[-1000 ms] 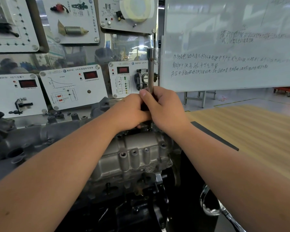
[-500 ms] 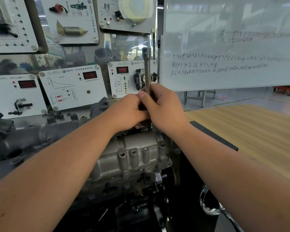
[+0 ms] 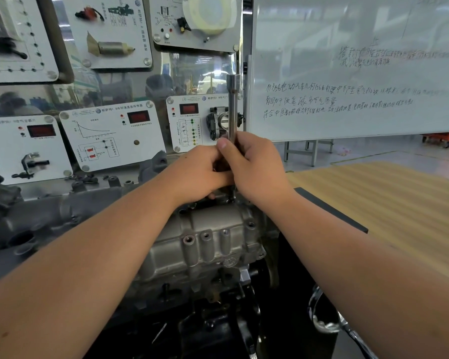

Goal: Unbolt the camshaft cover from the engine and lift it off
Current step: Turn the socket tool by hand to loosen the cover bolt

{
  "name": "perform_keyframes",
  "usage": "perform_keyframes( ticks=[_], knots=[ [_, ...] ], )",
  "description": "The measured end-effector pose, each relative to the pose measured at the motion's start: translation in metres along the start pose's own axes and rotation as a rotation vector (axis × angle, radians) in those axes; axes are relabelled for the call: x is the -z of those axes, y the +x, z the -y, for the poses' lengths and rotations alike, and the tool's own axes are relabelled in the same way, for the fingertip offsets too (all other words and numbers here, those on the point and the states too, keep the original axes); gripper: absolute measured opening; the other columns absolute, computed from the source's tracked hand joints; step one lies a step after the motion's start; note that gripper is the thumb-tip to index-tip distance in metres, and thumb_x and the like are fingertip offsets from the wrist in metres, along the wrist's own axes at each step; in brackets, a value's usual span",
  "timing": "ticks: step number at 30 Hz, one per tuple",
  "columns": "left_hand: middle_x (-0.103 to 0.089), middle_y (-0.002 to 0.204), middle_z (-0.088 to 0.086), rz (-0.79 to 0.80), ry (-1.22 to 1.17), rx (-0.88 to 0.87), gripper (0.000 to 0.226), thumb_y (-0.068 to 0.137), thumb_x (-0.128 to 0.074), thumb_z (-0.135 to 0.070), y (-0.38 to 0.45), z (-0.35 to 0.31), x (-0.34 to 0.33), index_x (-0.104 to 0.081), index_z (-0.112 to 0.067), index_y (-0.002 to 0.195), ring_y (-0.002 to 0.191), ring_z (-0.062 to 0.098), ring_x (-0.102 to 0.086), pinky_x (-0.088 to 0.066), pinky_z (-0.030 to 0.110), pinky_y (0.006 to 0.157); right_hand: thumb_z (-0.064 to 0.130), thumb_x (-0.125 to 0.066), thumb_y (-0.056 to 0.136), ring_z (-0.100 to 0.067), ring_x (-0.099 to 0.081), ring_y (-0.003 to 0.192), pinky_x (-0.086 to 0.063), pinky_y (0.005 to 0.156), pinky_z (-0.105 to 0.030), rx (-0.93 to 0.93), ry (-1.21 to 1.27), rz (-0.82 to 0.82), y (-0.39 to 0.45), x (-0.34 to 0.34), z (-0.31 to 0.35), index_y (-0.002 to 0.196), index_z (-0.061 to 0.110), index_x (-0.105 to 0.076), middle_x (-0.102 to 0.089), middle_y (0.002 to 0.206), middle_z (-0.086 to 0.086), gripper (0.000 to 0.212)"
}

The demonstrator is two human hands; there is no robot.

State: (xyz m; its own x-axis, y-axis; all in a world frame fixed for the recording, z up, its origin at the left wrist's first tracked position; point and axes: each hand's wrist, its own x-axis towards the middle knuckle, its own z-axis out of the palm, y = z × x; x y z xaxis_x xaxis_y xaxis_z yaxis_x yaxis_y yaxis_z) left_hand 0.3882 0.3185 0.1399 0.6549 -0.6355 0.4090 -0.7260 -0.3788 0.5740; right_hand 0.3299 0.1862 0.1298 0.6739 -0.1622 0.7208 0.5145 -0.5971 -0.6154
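Note:
The grey cast camshaft cover [image 3: 205, 244] sits on top of the engine [image 3: 213, 307] in the middle of the view. A long metal socket wrench [image 3: 232, 110] stands upright at the cover's far end, its lower tip on a bolt there. My right hand [image 3: 254, 169] is wrapped around the wrench shaft, thumb up. My left hand [image 3: 202, 172] presses against it from the left, fingers closed around the lower shaft. The bolt itself is hidden behind my hands.
White training panels [image 3: 112, 136] with gauges and a throttle body [image 3: 219, 123] stand behind the engine. A whiteboard [image 3: 360, 73] is at the right rear. A wooden table [image 3: 394, 208] lies to the right. A dark intake manifold [image 3: 36, 218] extends left.
The upright wrench has swayed slightly left and back while both hands kept their grip. The view shifted only a little.

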Motion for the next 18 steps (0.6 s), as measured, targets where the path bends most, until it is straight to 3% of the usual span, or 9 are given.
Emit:
perform_keyframes(
  ticks=[3, 6, 9, 11, 15, 18],
  knots=[
    [-0.075, 0.078, -0.013, 0.012, -0.106, 0.021, 0.025, 0.097, -0.065, -0.013, -0.0020, 0.0010, 0.0003, -0.068, -0.037, 0.090, 0.066, 0.007, -0.071, -0.057, 0.020, 0.060, 0.023, -0.051, 0.104, -0.002, -0.045, 0.056, -0.032, 0.052, -0.016, -0.027, -0.002, 0.016, 0.0012, 0.0003, -0.0003, 0.068, 0.017, -0.050, -0.046, 0.059, 0.010, 0.037],
    [-0.072, 0.068, -0.009, 0.027, -0.106, 0.004, 0.038, 0.096, -0.065, -0.007, -0.0039, -0.0006, 0.0018, -0.071, -0.040, 0.079, 0.058, 0.008, -0.067, -0.054, 0.022, 0.057, 0.025, -0.047, 0.106, -0.001, -0.044, 0.056, -0.030, 0.052, -0.017, -0.036, -0.023, 0.039, 0.0006, -0.0015, 0.0004, 0.068, 0.022, -0.044, -0.045, 0.059, 0.010, 0.038],
    [-0.073, 0.069, -0.004, 0.005, -0.003, -0.001, 0.029, 0.093, -0.065, -0.011, -0.0020, -0.0013, 0.0026, -0.070, -0.036, 0.080, 0.058, 0.018, -0.070, -0.060, 0.035, 0.059, 0.032, -0.052, 0.104, -0.008, -0.057, 0.069, -0.043, 0.062, -0.026, -0.022, -0.008, 0.046, -0.0008, -0.0023, 0.0015, 0.082, 0.013, -0.058, -0.060, 0.071, 0.000, 0.029],
    [-0.074, 0.071, -0.001, 0.003, 0.024, -0.001, 0.021, 0.092, -0.065, -0.013, -0.0014, -0.0008, 0.0017, -0.069, -0.032, 0.083, 0.060, 0.020, -0.072, -0.059, 0.035, 0.060, 0.032, -0.055, 0.102, -0.016, -0.063, 0.080, -0.050, 0.071, -0.034, -0.015, 0.007, 0.021, -0.0010, -0.0029, 0.0020, 0.094, 0.008, -0.065, -0.067, 0.081, -0.005, 0.028],
    [-0.074, 0.068, -0.005, 0.001, -0.062, 0.036, 0.029, 0.091, -0.067, -0.008, -0.0024, 0.0013, 0.0029, -0.072, -0.033, 0.078, 0.061, 0.014, -0.073, -0.058, 0.025, 0.057, 0.030, -0.052, 0.104, -0.011, -0.054, 0.066, -0.040, 0.059, -0.024, -0.010, -0.008, 0.021, -0.0007, -0.0030, 0.0035, 0.083, 0.008, -0.061, -0.058, 0.068, 0.002, 0.032],
    [-0.076, 0.073, -0.002, 0.035, -0.095, 0.055, 0.040, 0.093, -0.063, -0.002, -0.0020, 0.0017, 0.0028, -0.075, -0.036, 0.075, 0.069, 0.019, -0.076, -0.063, 0.031, 0.068, 0.030, -0.048, 0.106, -0.014, -0.050, 0.065, -0.036, 0.059, -0.028, -0.007, -0.024, 0.069, -0.0013, -0.0042, 0.0036, 0.082, 0.008, -0.055, -0.052, 0.066, 0.002, 0.034]
  ],
)
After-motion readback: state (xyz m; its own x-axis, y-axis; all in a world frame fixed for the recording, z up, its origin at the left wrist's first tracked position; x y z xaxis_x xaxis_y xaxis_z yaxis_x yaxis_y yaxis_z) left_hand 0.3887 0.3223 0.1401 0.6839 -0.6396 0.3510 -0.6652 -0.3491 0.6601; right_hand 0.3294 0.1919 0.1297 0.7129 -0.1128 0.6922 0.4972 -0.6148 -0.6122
